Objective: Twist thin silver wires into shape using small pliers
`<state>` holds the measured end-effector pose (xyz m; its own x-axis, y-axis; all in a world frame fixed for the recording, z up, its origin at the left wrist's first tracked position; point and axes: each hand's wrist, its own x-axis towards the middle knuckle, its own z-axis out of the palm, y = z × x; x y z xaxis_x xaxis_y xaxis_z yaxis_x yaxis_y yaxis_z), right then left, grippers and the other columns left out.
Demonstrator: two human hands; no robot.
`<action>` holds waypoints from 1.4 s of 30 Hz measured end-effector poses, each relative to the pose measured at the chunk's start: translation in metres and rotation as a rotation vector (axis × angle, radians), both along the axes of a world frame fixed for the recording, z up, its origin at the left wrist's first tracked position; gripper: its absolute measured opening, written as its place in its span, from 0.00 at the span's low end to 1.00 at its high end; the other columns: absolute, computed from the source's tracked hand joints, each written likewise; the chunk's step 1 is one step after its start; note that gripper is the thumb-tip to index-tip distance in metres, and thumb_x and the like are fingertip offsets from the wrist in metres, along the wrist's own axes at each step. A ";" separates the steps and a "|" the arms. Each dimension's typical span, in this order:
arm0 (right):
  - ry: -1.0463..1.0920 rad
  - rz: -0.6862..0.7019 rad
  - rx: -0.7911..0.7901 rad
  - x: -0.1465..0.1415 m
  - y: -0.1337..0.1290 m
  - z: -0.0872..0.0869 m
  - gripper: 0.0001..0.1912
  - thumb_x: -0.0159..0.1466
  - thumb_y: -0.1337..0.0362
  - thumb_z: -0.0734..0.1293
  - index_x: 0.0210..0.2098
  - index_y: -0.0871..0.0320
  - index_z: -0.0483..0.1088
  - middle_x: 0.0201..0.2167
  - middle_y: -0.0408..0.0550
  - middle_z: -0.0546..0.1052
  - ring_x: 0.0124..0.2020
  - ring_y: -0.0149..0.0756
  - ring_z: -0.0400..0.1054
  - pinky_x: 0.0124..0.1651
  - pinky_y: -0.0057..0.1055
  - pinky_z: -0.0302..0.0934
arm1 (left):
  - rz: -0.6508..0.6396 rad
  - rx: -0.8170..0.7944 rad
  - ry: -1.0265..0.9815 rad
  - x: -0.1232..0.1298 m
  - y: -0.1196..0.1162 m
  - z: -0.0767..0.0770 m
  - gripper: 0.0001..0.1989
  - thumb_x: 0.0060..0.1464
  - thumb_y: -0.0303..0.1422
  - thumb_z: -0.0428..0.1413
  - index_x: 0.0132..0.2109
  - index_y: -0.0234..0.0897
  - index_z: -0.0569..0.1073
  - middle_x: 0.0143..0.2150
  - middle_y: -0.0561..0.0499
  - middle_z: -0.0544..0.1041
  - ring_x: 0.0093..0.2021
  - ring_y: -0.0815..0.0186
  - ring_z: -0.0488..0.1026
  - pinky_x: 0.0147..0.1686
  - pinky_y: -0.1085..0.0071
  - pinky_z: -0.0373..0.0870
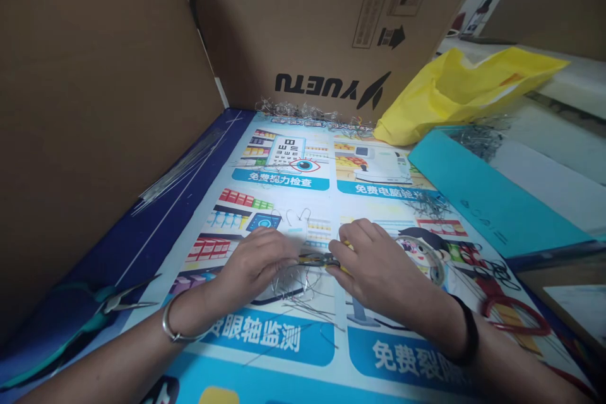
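Observation:
My right hand is closed round a pair of pliers with yellow handles, the jaws pointing left. At the jaws' tip, the fingers of my left hand pinch a thin wire, whose bent loops seem to rise above the fingertips. Its gripped end is hidden by the fingers. Beneath both hands lies a tangle of bent wire pieces on the printed sheet. A larger pair of needle-nose pliers with teal handles rests at the left, jaws apart.
Straight wires lie in a bundle on the left. Cardboard walls stand at the back and left, with wire scraps along the base. At right are a yellow bag, a teal box flap, a wire clump and red-handled scissors.

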<state>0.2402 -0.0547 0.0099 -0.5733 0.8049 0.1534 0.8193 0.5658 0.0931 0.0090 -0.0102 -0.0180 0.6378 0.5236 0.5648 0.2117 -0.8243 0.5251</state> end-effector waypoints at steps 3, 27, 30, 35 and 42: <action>0.015 0.005 -0.008 0.000 0.000 -0.001 0.08 0.62 0.58 0.62 0.34 0.56 0.65 0.35 0.50 0.67 0.39 0.44 0.56 0.40 0.38 0.50 | -0.015 -0.017 0.004 0.000 0.000 0.001 0.06 0.59 0.26 0.51 0.41 0.37 0.71 0.34 0.49 0.77 0.36 0.66 0.71 0.36 0.68 0.68; 0.108 0.034 -0.077 0.000 -0.004 -0.006 0.09 0.64 0.59 0.60 0.33 0.58 0.66 0.31 0.49 0.68 0.37 0.40 0.57 0.37 0.35 0.50 | -0.084 -0.117 0.032 -0.003 0.003 0.001 0.04 0.59 0.28 0.52 0.38 0.36 0.71 0.32 0.51 0.75 0.35 0.67 0.70 0.38 0.68 0.65; 0.112 0.037 -0.084 0.000 -0.005 -0.007 0.10 0.64 0.60 0.59 0.34 0.58 0.66 0.31 0.49 0.68 0.36 0.40 0.57 0.36 0.34 0.50 | -0.079 -0.114 0.024 -0.002 0.003 0.002 0.04 0.59 0.28 0.52 0.37 0.35 0.71 0.32 0.50 0.75 0.35 0.67 0.70 0.38 0.69 0.66; 0.151 0.002 -0.131 0.002 -0.004 -0.007 0.10 0.64 0.59 0.59 0.34 0.58 0.67 0.32 0.49 0.69 0.37 0.40 0.58 0.37 0.34 0.52 | -0.038 -0.122 0.007 -0.001 0.003 0.003 0.06 0.59 0.28 0.51 0.35 0.34 0.71 0.31 0.49 0.75 0.33 0.67 0.70 0.35 0.70 0.67; 0.224 -0.028 -0.138 0.011 -0.005 0.000 0.11 0.64 0.60 0.58 0.35 0.60 0.68 0.33 0.51 0.69 0.37 0.39 0.60 0.40 0.36 0.54 | -0.014 -0.173 -0.047 -0.002 0.003 0.004 0.06 0.58 0.27 0.51 0.36 0.35 0.73 0.31 0.48 0.75 0.34 0.66 0.71 0.35 0.69 0.68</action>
<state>0.2511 -0.0595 0.0100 -0.5142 0.8423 0.1617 0.8264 0.5370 -0.1692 0.0069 -0.0075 -0.0143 0.6206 0.6069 0.4964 0.1733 -0.7237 0.6681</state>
